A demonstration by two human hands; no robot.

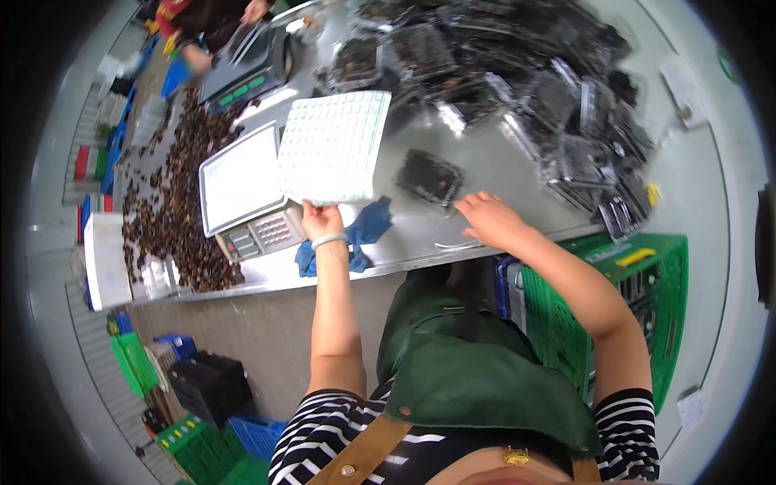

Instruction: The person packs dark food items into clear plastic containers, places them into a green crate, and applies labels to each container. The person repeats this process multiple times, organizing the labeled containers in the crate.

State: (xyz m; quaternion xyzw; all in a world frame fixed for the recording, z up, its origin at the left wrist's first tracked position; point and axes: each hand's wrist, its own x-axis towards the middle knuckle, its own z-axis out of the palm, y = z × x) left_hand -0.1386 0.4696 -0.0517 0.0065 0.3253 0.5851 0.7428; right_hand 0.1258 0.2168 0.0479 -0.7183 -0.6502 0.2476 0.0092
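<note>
My left hand [323, 222] pinches the lower edge of a sheet of printed labels [333, 145]. The sheet is raised over the metal table and overlaps the right side of a weighing scale [242, 176], whose keypad faces me. A clear plastic box with dark contents [429, 177] lies by itself on the table. Just to its lower right is my right hand [492, 219], palm down, fingers apart and holding nothing that I can see. A crumpled blue cloth [367, 227] rests beside my left wrist.
Many similar plastic boxes [545, 97] are heaped at the back right. Loose brown pieces [176, 188], too small to identify, spread left of the scale. Another scale [242, 79] stands farther back, near a person's hand [197, 59]. A green crate [636, 291] stands below right.
</note>
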